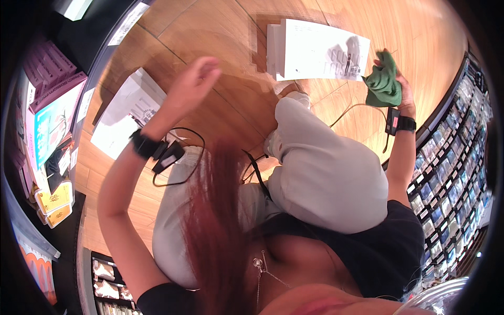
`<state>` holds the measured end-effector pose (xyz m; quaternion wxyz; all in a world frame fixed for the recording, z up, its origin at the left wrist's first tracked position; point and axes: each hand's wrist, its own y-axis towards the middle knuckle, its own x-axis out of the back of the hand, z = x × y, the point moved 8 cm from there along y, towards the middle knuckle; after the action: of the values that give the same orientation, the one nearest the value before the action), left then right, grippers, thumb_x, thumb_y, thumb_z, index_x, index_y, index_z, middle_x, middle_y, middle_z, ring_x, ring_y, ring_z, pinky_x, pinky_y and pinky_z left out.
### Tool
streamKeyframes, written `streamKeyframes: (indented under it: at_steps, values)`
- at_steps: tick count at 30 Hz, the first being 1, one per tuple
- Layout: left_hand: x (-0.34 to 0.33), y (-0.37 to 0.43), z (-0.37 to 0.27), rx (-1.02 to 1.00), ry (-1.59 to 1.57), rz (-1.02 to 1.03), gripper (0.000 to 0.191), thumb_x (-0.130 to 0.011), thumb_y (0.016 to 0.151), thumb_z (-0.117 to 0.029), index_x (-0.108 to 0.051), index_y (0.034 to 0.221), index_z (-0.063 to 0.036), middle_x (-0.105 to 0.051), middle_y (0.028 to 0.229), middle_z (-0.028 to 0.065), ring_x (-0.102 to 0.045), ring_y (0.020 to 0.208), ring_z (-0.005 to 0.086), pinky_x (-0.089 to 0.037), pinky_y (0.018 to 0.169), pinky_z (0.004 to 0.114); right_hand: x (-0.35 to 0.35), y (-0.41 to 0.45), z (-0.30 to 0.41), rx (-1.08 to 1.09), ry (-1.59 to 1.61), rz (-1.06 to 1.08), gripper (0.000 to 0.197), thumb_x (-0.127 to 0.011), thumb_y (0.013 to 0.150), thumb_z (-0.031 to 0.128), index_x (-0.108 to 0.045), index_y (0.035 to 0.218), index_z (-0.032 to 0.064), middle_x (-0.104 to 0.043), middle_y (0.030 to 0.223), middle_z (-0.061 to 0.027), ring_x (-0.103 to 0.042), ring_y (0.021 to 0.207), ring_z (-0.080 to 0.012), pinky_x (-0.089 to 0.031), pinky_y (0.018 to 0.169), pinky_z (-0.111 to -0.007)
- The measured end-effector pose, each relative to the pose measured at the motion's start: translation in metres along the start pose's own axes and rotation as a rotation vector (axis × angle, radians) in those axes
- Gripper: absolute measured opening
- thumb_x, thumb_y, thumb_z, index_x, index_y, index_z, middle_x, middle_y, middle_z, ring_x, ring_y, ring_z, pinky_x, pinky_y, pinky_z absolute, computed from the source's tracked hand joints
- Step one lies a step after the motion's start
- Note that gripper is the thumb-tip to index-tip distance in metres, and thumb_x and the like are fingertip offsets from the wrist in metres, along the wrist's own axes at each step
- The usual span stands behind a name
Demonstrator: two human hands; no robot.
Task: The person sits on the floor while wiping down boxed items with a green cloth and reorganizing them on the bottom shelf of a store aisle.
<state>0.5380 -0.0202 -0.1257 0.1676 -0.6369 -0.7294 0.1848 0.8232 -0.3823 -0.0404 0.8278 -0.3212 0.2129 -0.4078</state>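
Observation:
My right hand (405, 90) grips a crumpled green cloth (384, 84) above the wood-look floor, at the upper right. The cloth hides most of the fingers. Just left of it is a white paper bag (303, 51) with printed writing, and a shadow falls on its face. My left hand (197, 78) is raised over the floor at the upper left, somewhat blurred. Its fingers curl loosely with a gap to the thumb, and no object shows in it. A second white paper bag (118, 114) lies beyond the left wrist, partly covered by the forearm.
Black wrist straps carry small boxes (169, 157) (391, 121) with cables (201, 157). Shelves with purple boxes (59, 90) and yellow packs (55, 197) line the left. A rack of small packets (445, 169) curves along the right. My bent knees (334, 177) and long hair (216, 220) fill the middle.

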Motion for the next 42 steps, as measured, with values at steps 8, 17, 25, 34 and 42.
streamKeyframes:
  at_steps: [8, 17, 25, 34, 42]
  values:
    - [-0.121, 0.106, -0.006, 0.007, 0.001, 0.071, 0.042, -0.059, 0.083, -0.026, -0.055, 0.11, 0.0056, -0.063, 0.102, 0.0152, -0.061, 0.096, 0.0233, -0.047, 0.084, 0.031, 0.06, 0.036, -0.066, -0.337, -0.077, 0.058, 0.066, -0.056, 0.079, 0.016, -0.03, 0.137, 0.0007, -0.049, 0.126, -0.0123, -0.053, 0.11, -0.023, -0.045, 0.093, -0.032]
    - [-0.097, 0.085, -0.011, 0.128, -0.548, 0.017, 0.04, -0.067, 0.075, -0.009, -0.053, 0.111, 0.0056, -0.062, 0.103, 0.0131, -0.06, 0.094, 0.0208, -0.046, 0.083, 0.032, -0.021, 0.036, -0.052, -0.083, -0.101, 0.106, 0.065, -0.055, 0.078, 0.013, -0.031, 0.137, 0.0002, -0.047, 0.127, -0.0134, -0.049, 0.113, -0.0208, -0.039, 0.096, -0.029]
    - [0.014, -0.011, -0.048, -0.03, -0.022, -0.141, 0.055, -0.071, 0.076, -0.012, -0.036, 0.116, -0.0004, -0.054, 0.108, 0.0114, -0.055, 0.097, 0.0164, -0.046, 0.082, 0.03, -0.087, 0.031, 0.023, 0.331, -0.284, -0.254, 0.037, -0.049, 0.09, 0.009, -0.047, 0.125, -0.0032, -0.056, 0.116, -0.0093, -0.053, 0.106, -0.0153, -0.041, 0.091, -0.025]
    - [0.074, -0.086, -0.107, -0.553, 0.37, -0.523, 0.046, -0.074, 0.071, -0.005, -0.043, 0.106, -0.001, -0.058, 0.103, 0.0174, -0.06, 0.093, 0.0234, -0.048, 0.078, 0.032, -0.322, 0.041, 0.064, 0.946, -0.808, 0.051, 0.022, -0.048, 0.09, 0.015, -0.063, 0.099, 0.0009, -0.062, 0.092, -0.013, -0.06, 0.081, -0.022, -0.047, 0.072, -0.029]
    - [0.086, -0.119, -0.088, -0.416, 0.395, -0.729, 0.049, -0.074, 0.069, -0.002, -0.048, 0.11, -0.0012, -0.058, 0.103, 0.0139, -0.06, 0.092, 0.0211, -0.048, 0.079, 0.031, -0.426, -0.039, 0.081, 1.338, -0.837, 0.163, 0.035, -0.064, 0.07, 0.011, -0.066, 0.105, 0.0126, -0.059, 0.094, -0.0089, -0.058, 0.074, -0.0249, -0.048, 0.063, -0.032]
